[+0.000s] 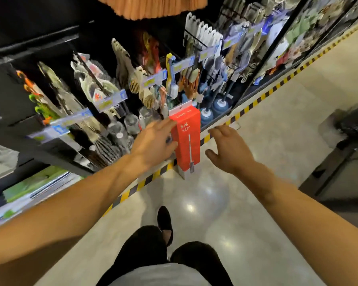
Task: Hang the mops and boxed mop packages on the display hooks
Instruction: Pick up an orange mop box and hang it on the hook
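Standing upright at the foot of the display rack [132, 83], a red boxed mop package [187, 139] is being shown with its white hang tab at the top and a picture of a long-handled mop printed down its front. Whether the box is hanging from a hook or resting on the floor cannot be told, since its upper edge is blurred against the goods behind it. The box is being touched on its left face by the left hand [153, 144], whose fingers are being held nearly straight along the upper corner, not curled round it. The right hand [228, 148] is being held just beside the box on its right, apart from it, with fingers loosely spread and gripping nothing. Behind the box, brushes, scrubbers and other cleaning goods are being displayed on the rack's hooks, with pale blue price strips [112, 100] running along the hook ends. Blue plunger-like heads [213, 110] are being shown near the rack's bottom edge, just right of the box. A yellow-and-black striped line [141, 184] is being seen running along the edge of the glossy floor [225, 213] below the rack. A dark shoe [164, 223] is being seen on the floor below.
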The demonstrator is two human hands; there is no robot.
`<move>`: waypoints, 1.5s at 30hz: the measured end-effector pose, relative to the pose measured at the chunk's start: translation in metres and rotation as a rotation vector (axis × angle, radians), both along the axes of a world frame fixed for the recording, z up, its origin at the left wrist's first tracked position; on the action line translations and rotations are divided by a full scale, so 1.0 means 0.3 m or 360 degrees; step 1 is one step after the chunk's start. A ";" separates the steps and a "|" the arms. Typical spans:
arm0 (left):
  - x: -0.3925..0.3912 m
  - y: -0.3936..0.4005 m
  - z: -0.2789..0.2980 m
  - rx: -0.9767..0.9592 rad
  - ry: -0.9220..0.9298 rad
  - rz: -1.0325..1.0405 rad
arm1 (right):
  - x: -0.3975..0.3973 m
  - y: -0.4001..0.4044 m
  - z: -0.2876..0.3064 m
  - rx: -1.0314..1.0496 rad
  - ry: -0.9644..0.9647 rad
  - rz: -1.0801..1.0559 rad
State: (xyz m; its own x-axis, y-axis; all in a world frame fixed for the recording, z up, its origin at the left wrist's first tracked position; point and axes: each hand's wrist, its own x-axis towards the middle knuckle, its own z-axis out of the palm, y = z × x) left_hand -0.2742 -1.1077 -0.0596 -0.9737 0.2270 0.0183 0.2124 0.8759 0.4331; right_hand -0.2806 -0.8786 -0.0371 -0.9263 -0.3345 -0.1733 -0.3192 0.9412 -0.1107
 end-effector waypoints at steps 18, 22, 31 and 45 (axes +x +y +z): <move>-0.524 0.139 -0.491 -0.0017 -0.0528 0.0602 | -0.819 0.077 -0.618 -0.0097 -0.0511 0.0475; -0.629 0.197 -0.643 -0.0004 -0.0593 0.0714 | -0.976 0.077 -0.771 -0.0098 -0.0576 0.0579; -0.750 0.290 -0.949 -0.0019 -0.0736 0.0989 | -1.118 0.086 -1.033 -0.0103 -0.0580 0.0746; -0.480 0.447 -0.929 0.0740 -0.0513 0.1449 | -1.015 0.279 -1.109 -0.0771 -0.1116 0.0335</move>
